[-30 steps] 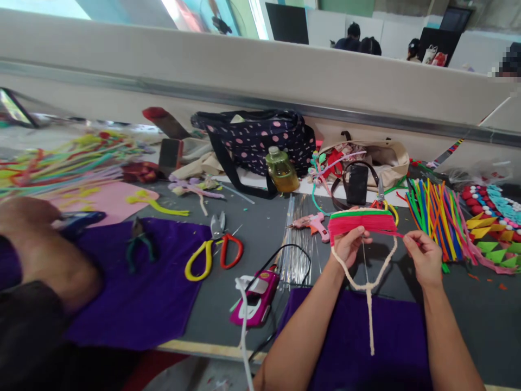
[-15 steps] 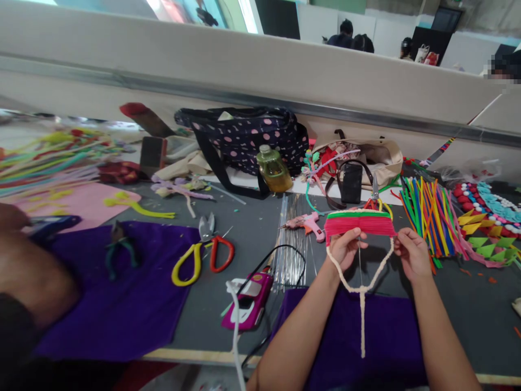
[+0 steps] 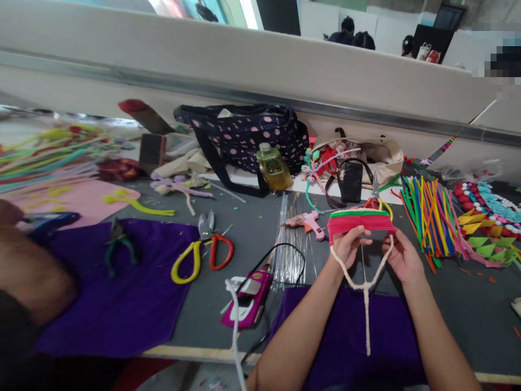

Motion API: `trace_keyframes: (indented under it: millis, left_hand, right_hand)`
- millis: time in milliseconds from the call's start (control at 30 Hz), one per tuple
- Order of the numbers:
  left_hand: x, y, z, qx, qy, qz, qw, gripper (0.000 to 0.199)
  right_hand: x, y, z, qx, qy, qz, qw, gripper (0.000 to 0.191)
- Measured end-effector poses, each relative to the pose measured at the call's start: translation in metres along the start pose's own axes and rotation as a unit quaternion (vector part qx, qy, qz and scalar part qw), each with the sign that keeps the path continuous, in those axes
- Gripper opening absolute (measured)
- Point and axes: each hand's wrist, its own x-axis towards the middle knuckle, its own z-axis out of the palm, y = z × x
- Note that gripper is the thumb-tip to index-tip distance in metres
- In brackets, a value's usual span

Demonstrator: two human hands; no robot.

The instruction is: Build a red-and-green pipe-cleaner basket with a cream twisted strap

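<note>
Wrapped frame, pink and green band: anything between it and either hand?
Nothing visible. The left hand grips the wrapped frame from below at its left; the right hand is on its right edge. The pink glue gun lies off to the left.

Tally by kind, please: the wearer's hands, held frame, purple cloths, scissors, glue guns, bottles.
Left hand, right hand: 2
Held frame: 1
Purple cloths: 2
Scissors: 2, one partly hidden
Glue gun: 1
Bottle: 1
Total: 9

Your left forearm and right forearm reach from near to far, both bare; your left hand grips, thumb on top, while your right hand pinches with bent fingers.
</note>
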Motion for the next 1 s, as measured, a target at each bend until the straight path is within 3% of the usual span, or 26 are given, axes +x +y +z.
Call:
trace_keyframes:
  millis: [133,467,867,1000]
  left_hand:
    - [0.0002,-0.0003,-0.0008,0.0,0.005,0.002,1.0,0.028]
    - [0.0009,-0.004,-0.0007,-0.023,0.016,-0.002,1.0,0.024]
    - [0.0015,-0.0075,-0.0046,-0.03,-0.023,-0.039,0.999,0.022]
    - [0.0032,-0.0083,-0.0088,-0.014,-0.077,-0.066,0.995,0.021]
  right_hand:
    - [0.0019,0.0001,-0.0031,0.019,0.025,-0.003,1.0,0.02]
    - [-0.001,0.0012,0.0027,-0.01,0.054,-0.085,0.995,0.018]
    - [-0.0027,-0.0012,0.0033,-0.022,0.088,-0.107,0.99,0.022]
    - [0.0006,-0.0079,-0.0034,-0.025,0.098,-0.112,0.989,0.021]
